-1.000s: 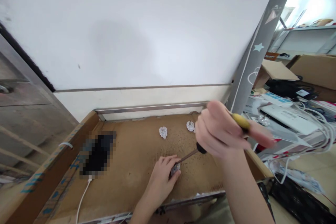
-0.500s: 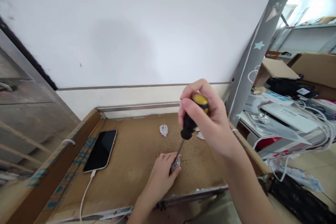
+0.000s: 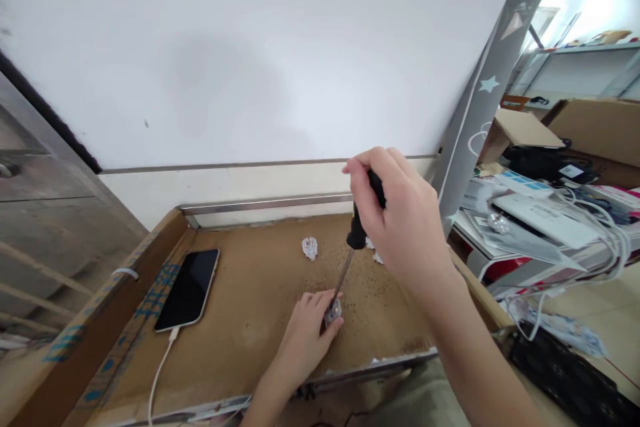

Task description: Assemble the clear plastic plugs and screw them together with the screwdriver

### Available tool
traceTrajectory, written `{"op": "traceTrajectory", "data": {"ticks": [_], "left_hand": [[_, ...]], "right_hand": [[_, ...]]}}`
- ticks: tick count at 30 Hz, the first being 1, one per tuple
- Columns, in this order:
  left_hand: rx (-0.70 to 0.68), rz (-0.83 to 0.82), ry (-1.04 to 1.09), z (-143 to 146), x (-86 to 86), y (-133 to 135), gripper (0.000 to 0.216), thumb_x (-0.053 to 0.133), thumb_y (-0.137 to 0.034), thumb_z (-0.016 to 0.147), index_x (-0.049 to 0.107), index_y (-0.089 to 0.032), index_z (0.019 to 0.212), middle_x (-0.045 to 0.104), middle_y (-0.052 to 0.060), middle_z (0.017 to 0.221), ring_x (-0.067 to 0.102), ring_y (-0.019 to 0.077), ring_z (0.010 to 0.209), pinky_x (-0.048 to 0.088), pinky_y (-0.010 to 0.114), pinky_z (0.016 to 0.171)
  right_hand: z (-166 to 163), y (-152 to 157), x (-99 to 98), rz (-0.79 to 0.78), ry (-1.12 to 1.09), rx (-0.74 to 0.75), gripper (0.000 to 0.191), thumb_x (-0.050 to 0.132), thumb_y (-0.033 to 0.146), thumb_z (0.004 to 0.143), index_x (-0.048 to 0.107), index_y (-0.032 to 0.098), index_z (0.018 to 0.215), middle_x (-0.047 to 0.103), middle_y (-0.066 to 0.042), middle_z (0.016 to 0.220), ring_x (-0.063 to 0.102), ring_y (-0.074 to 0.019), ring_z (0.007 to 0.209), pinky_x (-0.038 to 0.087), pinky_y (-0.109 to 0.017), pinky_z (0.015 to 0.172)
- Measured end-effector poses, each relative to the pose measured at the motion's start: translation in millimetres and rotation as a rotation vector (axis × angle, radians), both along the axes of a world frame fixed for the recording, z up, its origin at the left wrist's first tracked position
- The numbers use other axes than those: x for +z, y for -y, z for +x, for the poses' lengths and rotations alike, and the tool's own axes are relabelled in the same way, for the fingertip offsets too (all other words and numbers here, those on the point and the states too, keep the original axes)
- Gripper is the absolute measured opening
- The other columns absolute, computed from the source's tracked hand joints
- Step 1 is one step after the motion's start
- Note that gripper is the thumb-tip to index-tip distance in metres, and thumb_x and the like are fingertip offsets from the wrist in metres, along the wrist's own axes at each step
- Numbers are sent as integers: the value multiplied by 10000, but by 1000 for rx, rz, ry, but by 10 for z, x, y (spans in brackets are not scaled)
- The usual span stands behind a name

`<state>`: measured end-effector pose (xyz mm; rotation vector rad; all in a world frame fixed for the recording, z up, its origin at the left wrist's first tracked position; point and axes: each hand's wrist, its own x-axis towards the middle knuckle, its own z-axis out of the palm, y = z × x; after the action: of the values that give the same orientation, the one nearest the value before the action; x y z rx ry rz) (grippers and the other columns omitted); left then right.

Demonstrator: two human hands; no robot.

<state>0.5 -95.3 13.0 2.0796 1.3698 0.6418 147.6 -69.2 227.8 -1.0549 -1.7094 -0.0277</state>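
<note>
My right hand (image 3: pixel 400 213) is wrapped round the black handle of a screwdriver (image 3: pixel 357 232), its shaft slanting down to the left. The tip meets a small translucent plug part (image 3: pixel 333 311) on the cardboard, though the exact contact is too small to make out. My left hand (image 3: pixel 309 333) pinches that plug part between thumb and fingers and holds it down. Farther back lies a white plug piece (image 3: pixel 310 248) with metal showing on it. More white pieces (image 3: pixel 377 257) are partly hidden behind my right hand.
A black-screened phone (image 3: pixel 189 290) with a white cable (image 3: pixel 159 373) rests at the left of the cardboard-lined surface (image 3: pixel 250 280). Raised cardboard sides (image 3: pixel 120 287) border it. A white panel rises behind. Boxes and tangled cables (image 3: pixel 617 233) crowd the right side.
My right hand has rolled over the screwdriver handle, so the yellow end that showed before is now covered. My left hand keeps its hold, and the view has shifted slightly.
</note>
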Motion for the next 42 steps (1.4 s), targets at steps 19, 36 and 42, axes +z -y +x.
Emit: {"op": "traceTrajectory", "data": {"ticks": [19, 36, 42], "left_hand": [[11, -22, -30, 14, 31, 0, 365, 538, -229, 842, 542, -215, 1207, 599, 70, 1162, 499, 243, 1062, 412, 402, 928], [10, -11, -15, 20, 37, 20, 349, 540, -227, 846, 551, -223, 1195, 601, 60, 1158, 498, 238, 1054, 409, 387, 914], [7, -14, -15, 19, 35, 16, 354, 540, -208, 841, 553, -224, 1194, 592, 64, 1179, 490, 241, 1071, 398, 392, 931]], "right_hand": [[-10, -28, 16, -85, -71, 119, 155, 445, 286, 875, 504, 157, 811, 468, 1, 737, 350, -31, 587, 295, -201, 541], [-10, 19, 22, -185, -88, 266, 236, 532, 395, 832, 493, 163, 805, 480, 9, 719, 377, -43, 622, 320, -205, 581], [59, 27, 38, -431, -169, 912, 127, 441, 160, 846, 462, 200, 964, 495, 41, 699, 436, -23, 549, 375, -172, 546]]}}
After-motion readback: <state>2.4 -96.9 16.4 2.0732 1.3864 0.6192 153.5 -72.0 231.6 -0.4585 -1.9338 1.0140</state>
